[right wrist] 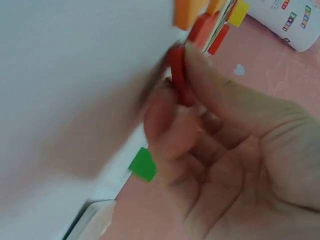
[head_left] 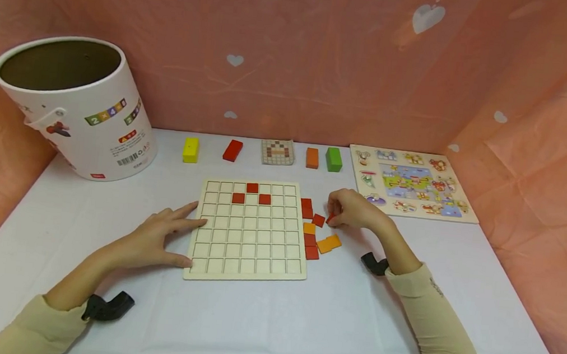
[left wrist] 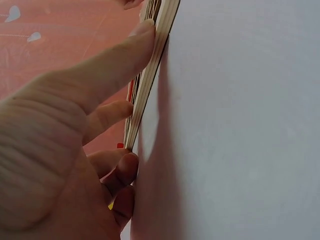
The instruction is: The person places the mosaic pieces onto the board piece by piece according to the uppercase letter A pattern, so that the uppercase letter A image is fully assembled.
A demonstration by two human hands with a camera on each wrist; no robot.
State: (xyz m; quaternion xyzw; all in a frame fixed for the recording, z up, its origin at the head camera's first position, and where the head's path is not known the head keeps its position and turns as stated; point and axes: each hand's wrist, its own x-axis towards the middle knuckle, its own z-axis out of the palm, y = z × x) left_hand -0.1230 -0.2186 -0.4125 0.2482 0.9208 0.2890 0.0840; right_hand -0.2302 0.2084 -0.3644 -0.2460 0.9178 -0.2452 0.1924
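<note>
My right hand [head_left: 354,208], right of centre in the head view, pinches a red tile [head_left: 330,219] between thumb and fingertips; the right wrist view shows the grip closely, with the thumb on one side of the tile. My left hand [head_left: 154,239], left of centre, has its fingers spread and fairly straight, fingertips and thumb touching the left edge of the gridded board [head_left: 250,236]. That board lies flat on the table [head_left: 250,320] in the middle of the frame. Three red squares [head_left: 252,188] sit in its grid: one in the top row, two in the row below, either side of it. Along the board's right edge, near my right hand, lie loose red pieces [head_left: 310,240] and orange pieces [head_left: 329,243]. A small pattern card [head_left: 278,152] is at upper centre, and a white bucket [head_left: 129,141] stands at upper left.
</note>
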